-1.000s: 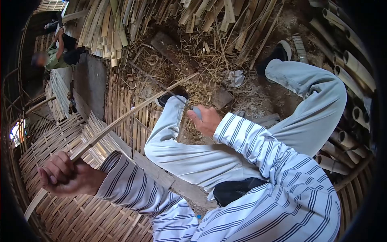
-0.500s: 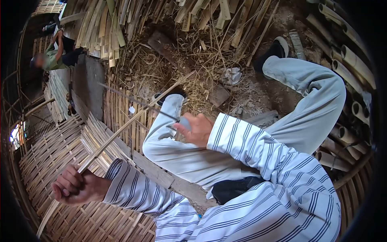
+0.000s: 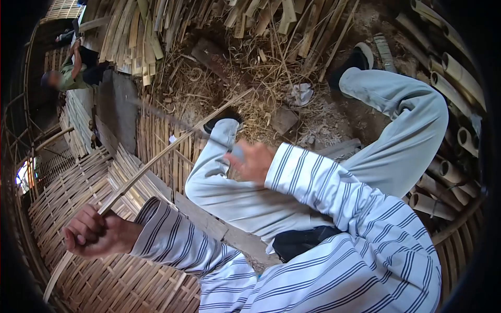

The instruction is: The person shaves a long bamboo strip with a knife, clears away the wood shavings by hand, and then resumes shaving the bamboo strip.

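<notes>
My left hand (image 3: 99,232), at the lower left, is closed round a long thin bamboo strip (image 3: 156,158). The strip slants up and right from below my fist to the shavings on the ground. My right hand (image 3: 251,161), above my bent leg, grips the pale rounded handle (image 3: 237,154) of a long dark blade (image 3: 172,119). The blade is blurred by motion and points up and left, crossing the strip.
Split bamboo strips (image 3: 130,39) are piled at the top. Shavings (image 3: 261,78) cover the ground. Bamboo poles (image 3: 459,78) lie at the right, a woven bamboo panel (image 3: 78,193) at the lower left. Another person (image 3: 73,73) sits at the upper left.
My left hand has shifted slightly left and down with the strip. The blade in my right hand has moved a little and looks more blurred.
</notes>
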Demonstrator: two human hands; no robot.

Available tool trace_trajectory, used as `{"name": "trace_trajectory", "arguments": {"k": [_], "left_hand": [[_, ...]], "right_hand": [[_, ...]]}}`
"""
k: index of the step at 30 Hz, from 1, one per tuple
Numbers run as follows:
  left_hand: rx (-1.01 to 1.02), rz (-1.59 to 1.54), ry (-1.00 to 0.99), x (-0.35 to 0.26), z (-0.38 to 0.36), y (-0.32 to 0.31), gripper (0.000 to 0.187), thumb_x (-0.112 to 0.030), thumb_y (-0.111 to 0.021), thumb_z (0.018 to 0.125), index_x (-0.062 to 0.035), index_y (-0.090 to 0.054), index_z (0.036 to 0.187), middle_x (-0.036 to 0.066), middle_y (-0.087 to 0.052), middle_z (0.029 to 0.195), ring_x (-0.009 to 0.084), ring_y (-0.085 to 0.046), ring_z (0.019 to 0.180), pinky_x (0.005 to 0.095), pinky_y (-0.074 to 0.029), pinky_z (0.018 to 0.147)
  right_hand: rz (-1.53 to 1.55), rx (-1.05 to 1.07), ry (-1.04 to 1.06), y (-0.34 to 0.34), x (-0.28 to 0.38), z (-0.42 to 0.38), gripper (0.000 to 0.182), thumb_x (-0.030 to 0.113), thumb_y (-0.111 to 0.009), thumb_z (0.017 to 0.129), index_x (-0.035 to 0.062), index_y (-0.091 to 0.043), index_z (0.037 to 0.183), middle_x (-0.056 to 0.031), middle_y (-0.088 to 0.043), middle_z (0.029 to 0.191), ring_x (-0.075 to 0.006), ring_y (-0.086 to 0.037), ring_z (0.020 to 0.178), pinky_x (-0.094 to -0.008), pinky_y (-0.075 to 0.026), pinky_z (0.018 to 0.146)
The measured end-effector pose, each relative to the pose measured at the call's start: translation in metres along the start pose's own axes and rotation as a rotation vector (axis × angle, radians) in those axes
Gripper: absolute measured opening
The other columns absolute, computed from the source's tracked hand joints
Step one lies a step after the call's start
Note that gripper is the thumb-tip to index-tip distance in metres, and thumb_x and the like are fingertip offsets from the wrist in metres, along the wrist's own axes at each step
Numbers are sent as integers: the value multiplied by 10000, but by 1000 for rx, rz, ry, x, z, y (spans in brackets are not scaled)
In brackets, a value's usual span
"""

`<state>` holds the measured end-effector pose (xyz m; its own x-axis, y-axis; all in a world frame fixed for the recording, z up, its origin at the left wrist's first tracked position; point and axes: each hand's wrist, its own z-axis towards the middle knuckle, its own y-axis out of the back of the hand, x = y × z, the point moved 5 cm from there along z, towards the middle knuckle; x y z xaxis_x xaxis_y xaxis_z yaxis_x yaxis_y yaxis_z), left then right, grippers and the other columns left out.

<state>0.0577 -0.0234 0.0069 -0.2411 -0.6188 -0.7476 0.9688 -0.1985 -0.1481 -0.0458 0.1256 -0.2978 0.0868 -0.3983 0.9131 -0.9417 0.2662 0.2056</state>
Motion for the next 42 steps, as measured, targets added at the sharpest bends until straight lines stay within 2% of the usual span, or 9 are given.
{"name": "trace_trajectory", "arguments": {"k": [4,9,14,22,30,34,36,39,42], "left_hand": [[29,-15,-2,-4,-3,-9,429,-116,-502,828,-198,-220,515,-63,-188,411,54,-144,341,218,-146,356],[-30,4,-23,0,2,-14,412,-105,-500,825,-194,-233,525,-65,-193,419,47,-152,340,206,-153,348],[44,-84,20,11,15,8,409,-95,-497,824,-199,-248,517,-67,-212,405,45,-157,333,201,-174,341],[56,-102,54,10,17,6,414,-108,-501,828,-184,-250,507,-57,-230,401,50,-162,335,204,-173,350],[104,-138,95,19,32,17,399,-108,-481,833,-183,-271,503,-58,-236,402,51,-173,333,202,-204,369],[27,-55,37,20,30,16,397,-89,-485,829,-183,-270,509,-60,-222,406,50,-169,339,205,-197,365],[2,-30,3,19,27,11,401,-80,-479,832,-182,-265,509,-60,-212,407,51,-165,341,204,-194,364],[-27,142,-78,23,30,10,361,-119,-488,839,-197,-281,554,-77,-215,462,45,-160,372,208,-162,370],[-182,305,-86,29,39,11,308,-147,-480,832,-211,-293,596,-83,-226,482,36,-176,385,225,-152,353]], "right_hand": [[-46,19,-240,-2,-97,49,587,507,-423,891,-45,-598,990,-282,-625,845,-409,-624,791,-447,-499,762],[76,-19,-199,0,-56,35,571,497,-438,894,-50,-590,955,-288,-619,822,-413,-621,776,-457,-487,757],[-31,55,-8,4,3,11,509,482,-476,890,-21,-550,870,-236,-592,608,-398,-630,610,-448,-511,588],[-152,-23,-516,-10,-190,67,568,484,-441,869,-35,-624,1009,-296,-616,940,-425,-608,890,-455,-472,840],[-42,74,-203,-7,-61,44,546,470,-466,883,-11,-539,1130,-322,-595,741,-425,-623,780,-487,-483,736],[98,-121,-274,-18,-128,59,542,492,-485,872,-38,-559,960,-291,-605,713,-424,-625,763,-469,-491,686],[110,-174,-550,-12,-178,61,587,540,-438,872,-14,-558,724,-196,-616,689,-344,-641,700,-456,-494,644],[744,-75,-922,-12,-188,36,609,583,-414,868,14,-511,674,-109,-544,590,-235,-578,584,-413,-458,544],[1199,23,-958,-9,-163,20,580,614,-366,874,60,-454,729,2,-406,544,-134,-405,446,-309,-372,426]]}}
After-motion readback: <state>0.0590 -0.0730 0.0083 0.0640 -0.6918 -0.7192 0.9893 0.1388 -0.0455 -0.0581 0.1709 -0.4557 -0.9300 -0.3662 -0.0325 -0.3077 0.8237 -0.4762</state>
